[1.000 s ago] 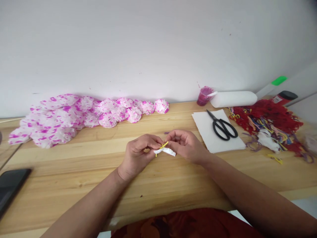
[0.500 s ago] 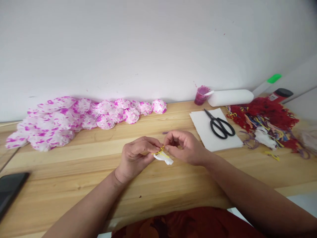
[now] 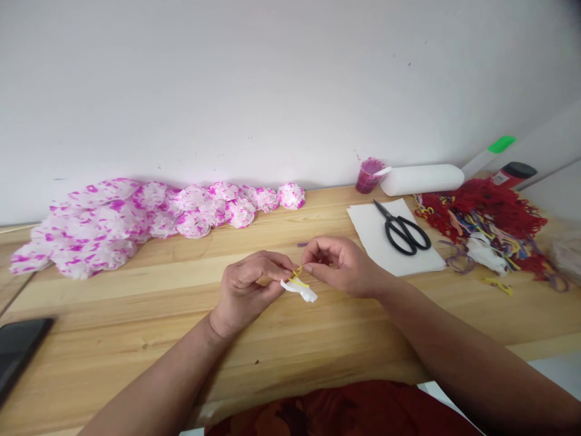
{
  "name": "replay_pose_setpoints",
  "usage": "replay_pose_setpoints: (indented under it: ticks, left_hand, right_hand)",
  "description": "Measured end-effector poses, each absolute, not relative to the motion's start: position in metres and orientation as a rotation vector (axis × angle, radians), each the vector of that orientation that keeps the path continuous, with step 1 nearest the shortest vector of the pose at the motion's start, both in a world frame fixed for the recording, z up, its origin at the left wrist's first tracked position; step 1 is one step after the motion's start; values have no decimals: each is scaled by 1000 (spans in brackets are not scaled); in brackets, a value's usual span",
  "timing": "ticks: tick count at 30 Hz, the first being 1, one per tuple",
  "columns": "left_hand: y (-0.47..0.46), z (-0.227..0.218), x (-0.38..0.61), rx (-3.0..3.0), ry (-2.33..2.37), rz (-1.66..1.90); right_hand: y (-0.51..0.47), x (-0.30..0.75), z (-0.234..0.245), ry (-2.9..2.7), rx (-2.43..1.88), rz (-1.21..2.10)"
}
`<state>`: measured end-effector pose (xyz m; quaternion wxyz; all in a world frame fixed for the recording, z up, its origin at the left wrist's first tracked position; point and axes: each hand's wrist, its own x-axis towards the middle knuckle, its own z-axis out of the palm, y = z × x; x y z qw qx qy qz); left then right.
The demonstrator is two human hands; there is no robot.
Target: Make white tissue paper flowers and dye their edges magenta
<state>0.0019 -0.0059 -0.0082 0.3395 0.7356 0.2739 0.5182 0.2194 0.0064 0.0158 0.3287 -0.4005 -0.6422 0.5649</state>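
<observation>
Head view, left to right: what comes first?

A dark phone [image 3: 22, 345], between eight and nine o'clock from the hands. Toward ten, a heap of white-and-pink paper flowers [image 3: 104, 221] rests back against the wall, probably so the forearms don't crush them.

And the left hand [image 3: 247, 286]?

Its thumb and fingers are pinched on the near end of a small white strip of paper [image 3: 302, 292]. The strip sticks out from those fingertips toward four o'clock, apparently lifted off the table [image 3: 145, 315] so it can be worked from either side.

Where does the string [image 3: 299, 282] run?

It's yellow, lies across the strip, and goes from the left fingertips toward two o'clock, into the right hand [image 3: 342, 266].

Are those right fingers wide?

No, thumb and forefinger are narrowed onto the string, the others curled in. The left grip seems to steady the paper while the right tugs. The strip's loose end sits just below the right fingertips, apart from them. Whether the string is knotted, I can't tell.

Farther right?

At one o'clock, a purple-stained cup [image 3: 370, 177]. At two, scissors [image 3: 396, 220] on white sheets [image 3: 385, 257], handles toward the person, likely for easy picking up. Between two and three, a tangle of yarn [image 3: 494, 209], mostly red.
</observation>
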Motion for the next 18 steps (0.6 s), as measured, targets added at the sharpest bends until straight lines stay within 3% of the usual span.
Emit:
replay_pose_setpoints:
  ticks: [3,9,15,18]
  left_hand:
    - [-6,-9,2,1906,689,1365]
    - [-6,-6,3,1937,682,1369]
    - [-7,-9,2,1900,683,1347]
    - [-6,-9,1,1909,690,1351]
  right_hand:
    - [9,225,19,-1719,-1087,1336]
    - [6,219,11,-1669,-946,1570]
    - [10,228,16,-1807,-1162,1095]
    - [10,229,14,-1756,-1123,1211]
